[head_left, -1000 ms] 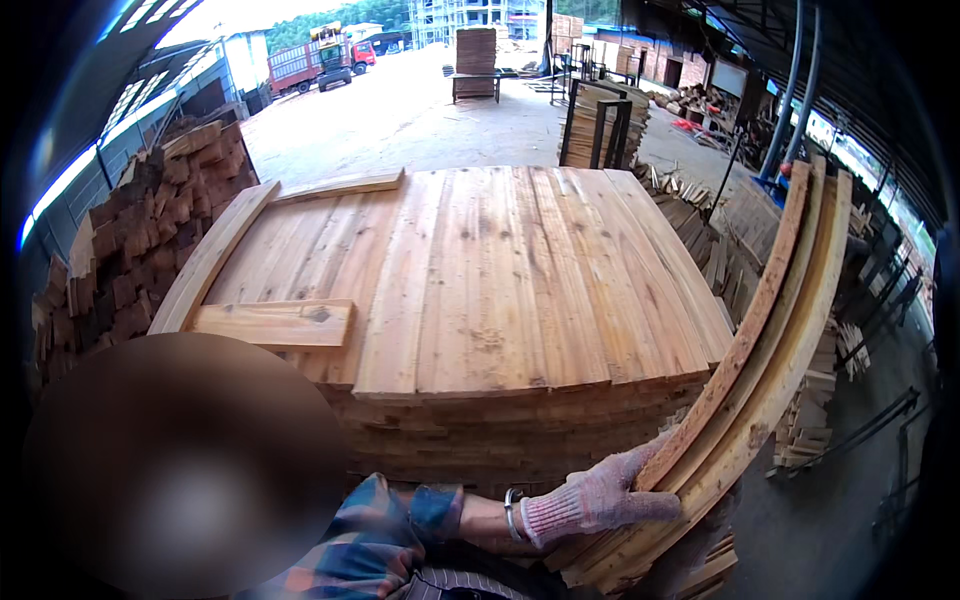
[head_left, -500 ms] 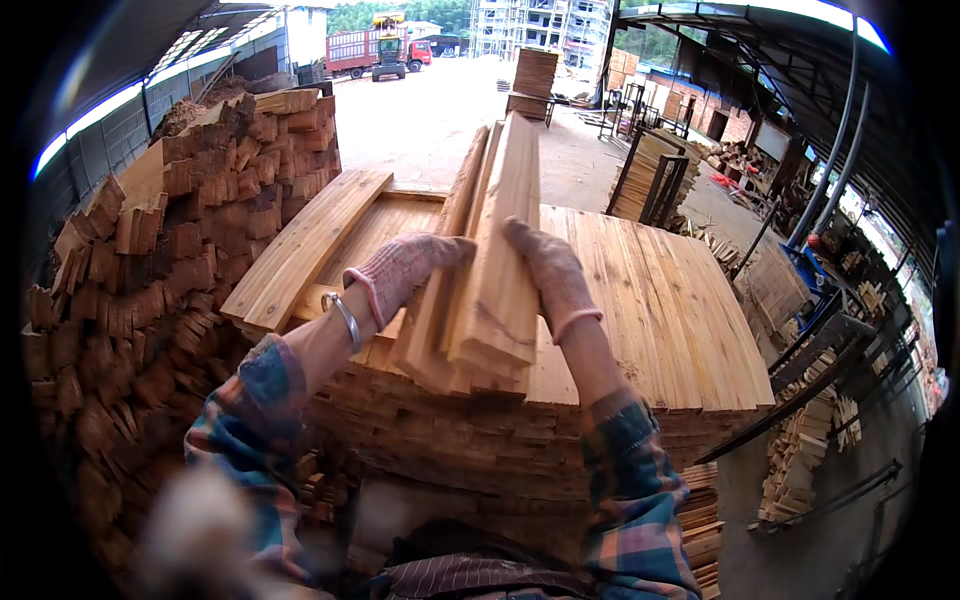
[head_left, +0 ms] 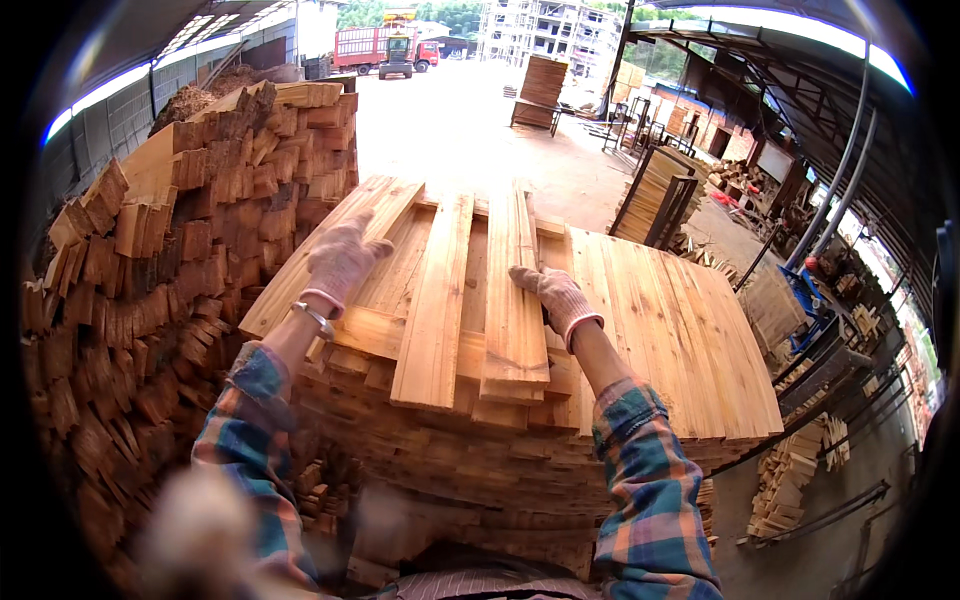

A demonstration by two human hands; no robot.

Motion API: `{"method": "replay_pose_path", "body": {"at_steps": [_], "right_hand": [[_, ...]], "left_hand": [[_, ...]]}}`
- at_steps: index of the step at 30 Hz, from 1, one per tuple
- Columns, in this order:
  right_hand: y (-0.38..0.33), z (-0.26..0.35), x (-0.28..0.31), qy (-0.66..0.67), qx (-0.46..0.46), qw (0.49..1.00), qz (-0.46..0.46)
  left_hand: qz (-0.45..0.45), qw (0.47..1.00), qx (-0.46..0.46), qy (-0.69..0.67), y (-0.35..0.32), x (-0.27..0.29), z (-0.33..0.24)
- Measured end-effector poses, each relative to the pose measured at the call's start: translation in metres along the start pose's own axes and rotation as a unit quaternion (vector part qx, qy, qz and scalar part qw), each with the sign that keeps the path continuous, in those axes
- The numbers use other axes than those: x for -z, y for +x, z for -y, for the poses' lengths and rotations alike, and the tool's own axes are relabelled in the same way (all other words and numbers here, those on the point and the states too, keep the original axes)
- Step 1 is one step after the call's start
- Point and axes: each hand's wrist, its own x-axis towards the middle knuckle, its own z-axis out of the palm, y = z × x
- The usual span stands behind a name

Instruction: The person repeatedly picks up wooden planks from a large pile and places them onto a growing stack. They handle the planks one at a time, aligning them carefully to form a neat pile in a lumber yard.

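Observation:
My left hand (head_left: 345, 262), in a pale work glove, has its fingers spread over the left boards (head_left: 385, 222) of a big stack and holds nothing. My right hand (head_left: 556, 296), also gloved, grips the right edge of a wooden board (head_left: 514, 330), its thumb on top and the other fingers partly hidden. Beneath that board lies at least one more. Left of it a single loose board (head_left: 436, 320) rests lengthwise, its near end jutting past the stack's front. Tightly laid planks (head_left: 670, 330) cover the right part of the stack.
A tall heap of rough wood pieces (head_left: 215, 250) rises close on the left. To the right stand a racked board stack (head_left: 655, 195), a metal post (head_left: 850, 150) and scrap wood (head_left: 790, 480). Farther off are a board pile (head_left: 540, 90) and a red truck (head_left: 365, 50).
The bundle of boards held between both hands has come down onto the stack and separated. My left hand has let go and moved left; my right hand stays on a board.

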Motion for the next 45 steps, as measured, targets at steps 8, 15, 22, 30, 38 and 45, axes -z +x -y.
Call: {"method": "replay_pose_path", "body": {"at_steps": [8,15,22,30,38,45], "right_hand": [[-0.003,-0.005,-0.034,0.019,0.042,0.999,-0.012],[-0.011,0.031,-0.104,-0.078,0.066,0.993,0.052],[0.019,0.016,-0.120,-0.392,0.319,0.863,0.009],[0.022,0.033,-0.119,-0.686,0.347,0.640,0.010],[0.015,-0.033,-0.032,0.042,0.071,0.997,0.010],[0.009,-0.012,-0.045,-0.395,0.245,0.885,-0.021]], "left_hand": [[0.161,0.954,0.148,0.206,0.029,-0.027,0.056],[0.128,0.970,0.059,0.197,0.013,-0.008,0.063],[0.000,0.987,-0.019,0.162,0.018,-0.032,0.082],[0.130,0.873,-0.117,-0.455,-0.005,-0.058,-0.023],[0.162,0.935,-0.210,-0.234,-0.008,-0.025,-0.042],[0.178,0.968,-0.174,0.000,-0.008,-0.024,-0.039]]}}
